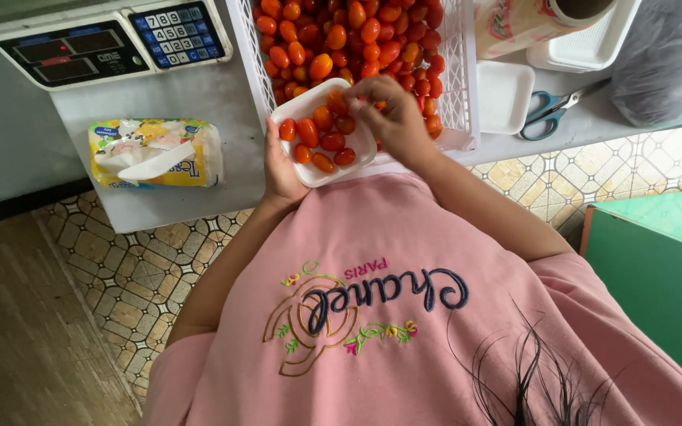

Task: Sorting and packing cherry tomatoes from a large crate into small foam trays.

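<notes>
We hold the small white foam tray (321,134) with our left hand (279,170) closed on its near edge, above the grey surface (191,102), and our right hand (392,118) pinches small red and orange plum tomatoes (321,140) over it, beside the white plastic crate (459,71). The tray seems light and bendable, so support under it is safer. The tomatoes look smooth, soft and easy to bruise.

A single head-worn camera looks steeply down the person's chest at close range, facing the table (159,201) at twelve o'clock. The tiled floor (120,276) falls toward six and nine; no second view overlaps.
</notes>
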